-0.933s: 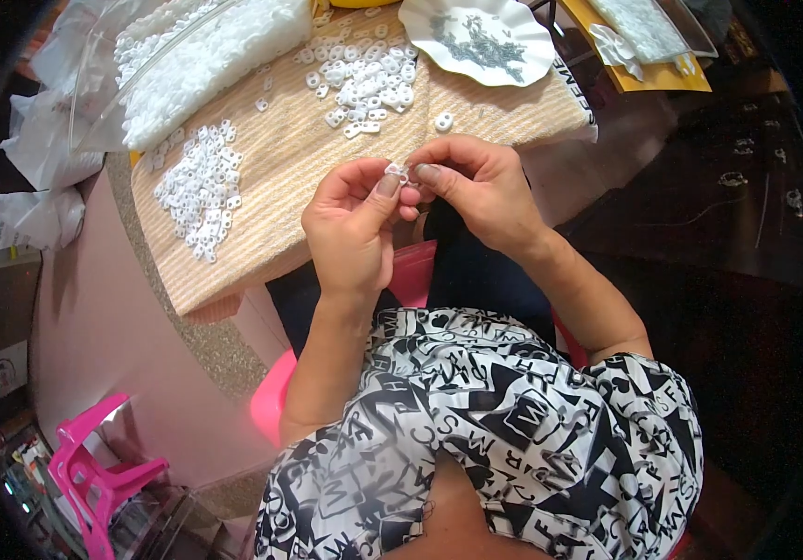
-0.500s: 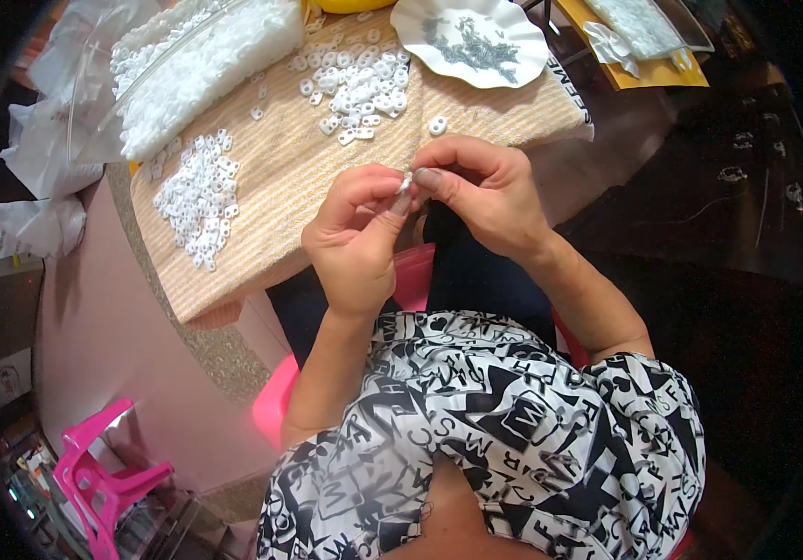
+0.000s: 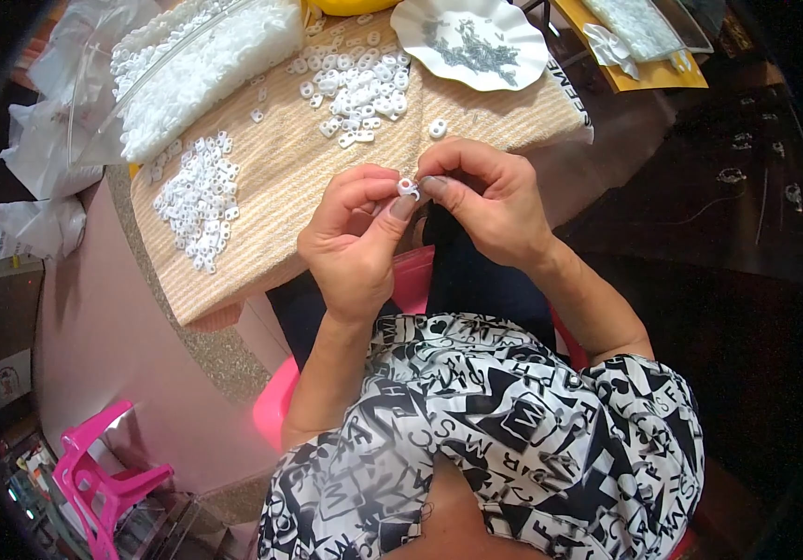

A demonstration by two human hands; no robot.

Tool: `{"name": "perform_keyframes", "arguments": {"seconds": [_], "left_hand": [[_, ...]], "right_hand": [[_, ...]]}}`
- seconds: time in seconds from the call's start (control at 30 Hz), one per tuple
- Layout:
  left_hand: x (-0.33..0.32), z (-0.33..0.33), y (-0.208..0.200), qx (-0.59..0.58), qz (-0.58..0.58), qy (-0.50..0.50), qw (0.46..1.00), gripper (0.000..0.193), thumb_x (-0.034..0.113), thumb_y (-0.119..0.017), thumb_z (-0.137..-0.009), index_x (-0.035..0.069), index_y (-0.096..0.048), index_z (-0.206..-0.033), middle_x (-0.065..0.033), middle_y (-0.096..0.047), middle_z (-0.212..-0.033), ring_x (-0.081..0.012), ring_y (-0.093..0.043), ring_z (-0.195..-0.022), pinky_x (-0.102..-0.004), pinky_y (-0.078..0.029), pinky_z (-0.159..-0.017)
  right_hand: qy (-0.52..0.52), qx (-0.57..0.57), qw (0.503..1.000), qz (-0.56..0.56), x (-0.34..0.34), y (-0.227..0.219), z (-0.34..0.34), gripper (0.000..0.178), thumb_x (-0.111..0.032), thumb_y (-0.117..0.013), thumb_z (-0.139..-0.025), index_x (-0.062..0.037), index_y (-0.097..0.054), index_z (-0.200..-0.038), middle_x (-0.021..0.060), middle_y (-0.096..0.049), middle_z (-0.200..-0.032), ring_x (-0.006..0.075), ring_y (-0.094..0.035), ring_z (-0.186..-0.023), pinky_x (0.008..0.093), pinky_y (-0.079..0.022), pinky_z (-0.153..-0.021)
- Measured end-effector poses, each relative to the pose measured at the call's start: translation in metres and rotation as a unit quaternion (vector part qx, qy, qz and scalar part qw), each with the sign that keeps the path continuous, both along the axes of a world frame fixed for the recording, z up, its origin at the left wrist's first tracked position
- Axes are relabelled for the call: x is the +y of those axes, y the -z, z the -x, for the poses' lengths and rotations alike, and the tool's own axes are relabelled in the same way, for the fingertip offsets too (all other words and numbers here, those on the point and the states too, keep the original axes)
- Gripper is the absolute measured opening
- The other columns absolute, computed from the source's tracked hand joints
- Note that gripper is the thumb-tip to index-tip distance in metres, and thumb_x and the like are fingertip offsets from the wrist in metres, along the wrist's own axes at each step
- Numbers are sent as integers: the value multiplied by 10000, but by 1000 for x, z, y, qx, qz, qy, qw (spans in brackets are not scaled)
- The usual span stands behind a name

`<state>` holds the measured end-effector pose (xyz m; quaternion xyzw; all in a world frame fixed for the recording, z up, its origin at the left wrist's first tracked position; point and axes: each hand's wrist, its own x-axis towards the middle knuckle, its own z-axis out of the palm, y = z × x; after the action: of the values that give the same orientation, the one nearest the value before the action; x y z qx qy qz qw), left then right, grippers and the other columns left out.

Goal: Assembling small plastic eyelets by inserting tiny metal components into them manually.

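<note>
Between the thumb and fingers of my left hand (image 3: 353, 245) is a small white plastic piece (image 3: 406, 187) with a round hole facing up. Thumb and forefinger of my right hand (image 3: 495, 201) are pinched together at the right side of that piece; what sits between them is too small to make out. Both hands hover just off the near edge of the cloth-covered table (image 3: 275, 201). Just beyond my right hand lies a single white two-holed piece (image 3: 438, 128). A heap of similar white pieces (image 3: 364, 89) is farther back, and another pile (image 3: 198, 201) spreads at the left.
A scalloped white plate (image 3: 411, 26) with small dark grey bits stands at the back right. Back left, a clear container (image 3: 210, 70) is full of white pieces. White plastic bags (image 3: 47, 149) hang left of the table; a pink stool (image 3: 93, 467) stands on the floor.
The white piece has turned in my left fingers, so its hole now shows. My right fingertips have shifted slightly to the right.
</note>
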<state>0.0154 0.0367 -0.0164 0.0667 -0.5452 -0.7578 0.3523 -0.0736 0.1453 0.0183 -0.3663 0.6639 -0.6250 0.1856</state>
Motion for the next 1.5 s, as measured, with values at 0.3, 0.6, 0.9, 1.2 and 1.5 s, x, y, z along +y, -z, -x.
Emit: {"name": "perform_keyframes", "arguments": {"seconds": [0.3, 0.6, 0.9, 1.2, 1.5], "left_hand": [[1, 0, -5, -15, 33, 7, 999, 141, -71, -598, -737, -38, -583, -873, -98, -537, -956, -112, -545, -772, -199, -459, -671], [-1, -4, -2, -94, -27, 56, 994, 95, -11, -575, -782, -51, -582, -868, -85, -588, -780, -111, -571, -636, -206, -485, -577], [-1, -5, -6, -112, -150, 105, 977, 113, 3, -550, -803, -70, -551, -889, -119, -598, -721, -135, -588, -605, -228, -512, -540], [3, -5, -3, -89, -175, 85, 977, 94, 1, -546, -803, -73, -545, -860, -122, -593, -713, -138, -586, -587, -223, -508, -507], [0, -7, -9, -135, -139, 82, 978, 74, -6, -550, -797, -64, -558, -844, -107, -592, -681, -117, -570, -562, -206, -485, -492]], "right_hand": [[16, -3, 1000, -2, 0, 1, -1, 58, -32, -546, -784, 15, -563, -814, 32, -554, -718, 70, -510, -685, 208, -423, -607], [-7, -4, 1000, 4, 1, 4, 2, 81, -34, -525, -802, 44, -549, -796, 47, -550, -709, 82, -533, -641, 218, -436, -575], [-4, -34, 999, -8, 0, 7, 1, 67, -17, -531, -786, 46, -550, -774, 63, -548, -693, 92, -535, -608, 220, -440, -556], [1, 85, 996, -10, -3, 7, -3, 41, 7, -529, -768, 34, -545, -740, 78, -547, -641, 104, -550, -566, 236, -439, -496], [8, 34, 999, -13, -3, 7, -4, 33, 11, -528, -756, 35, -538, -736, 99, -548, -668, 127, -548, -551, 253, -436, -502]]}}
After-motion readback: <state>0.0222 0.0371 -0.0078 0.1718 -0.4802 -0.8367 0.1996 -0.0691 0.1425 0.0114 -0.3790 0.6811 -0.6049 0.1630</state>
